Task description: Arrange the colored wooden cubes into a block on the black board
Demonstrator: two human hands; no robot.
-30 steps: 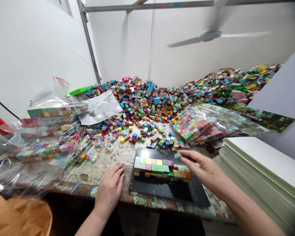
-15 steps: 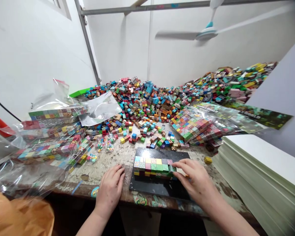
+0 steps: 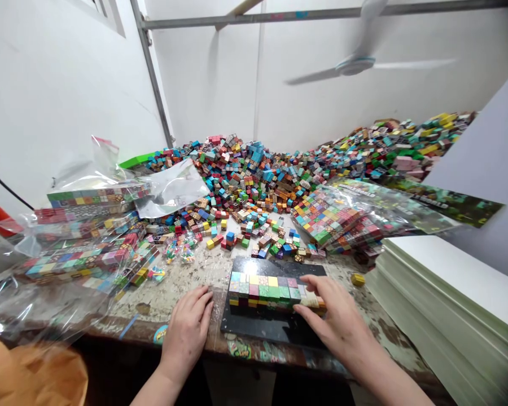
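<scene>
A row of small patterned cubes (image 3: 265, 292) in several colours, stacked in layers, lies on a black glossy board (image 3: 275, 328) at the table's front edge. At the row's right end is my right hand (image 3: 336, 313), its thumb and forefinger spread apart beside the end cubes, with nothing visible pinched between them. Pale cubes at that end are partly hidden behind the fingers. To the left of the board my left hand (image 3: 189, 321) rests on the table edge, fingers loosely extended and holding nothing.
A large heap of loose cubes (image 3: 254, 169) covers the back. Clear bags of packed cubes lie left (image 3: 80, 254) and right (image 3: 328, 217). A stack of white sheets (image 3: 444, 299) stands at the right, and one yellow cube (image 3: 358, 279) sits near it. An orange bag (image 3: 34, 372) is front left.
My right thumb and forefinger have parted from the dark green cube they pinched; it now sits at the right of the row's front upper cubes. My left hand has barely moved.
</scene>
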